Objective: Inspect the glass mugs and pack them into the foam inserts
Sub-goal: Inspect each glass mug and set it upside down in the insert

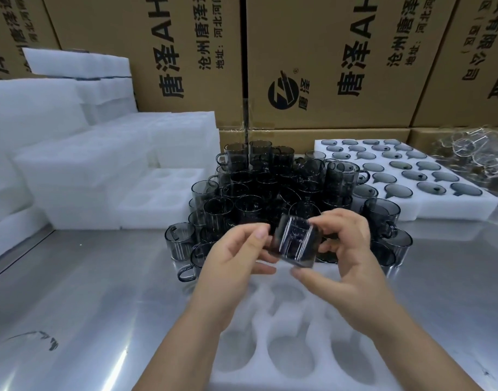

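**Head view: one grey glass mug [295, 244] gripped between both hands, over the foam**

Left hand [236, 255] and right hand [346, 249] both hold the mug, with thumbs and fingertips curled against opposite sides of its wall. The mug is tilted and clear of the surface [101, 292]. It is blurred, so I cannot tell where the handle sits. It hangs just above the near foam insert [260, 331], whose visible cavities hold nothing.

Handling, as judged:
- Thin, smooth glass: rigid, probably light, and slick under dry fingers.
- The rim and handle are the likely places to chip.
- Safest hold is on the body wall, thumb opposite fingers, not by the rim alone.
- The foam looks soft, so the mug should seat with light pressure.

Outward:
- A heap of loose mugs [270, 179] sits behind the hands, stacked and touching. A careless reach could topple it.
- A filled insert [453, 210] lies to the right.
- Blank inserts [86, 165] are stacked to the left.
- Cartons [326, 66] stand behind.
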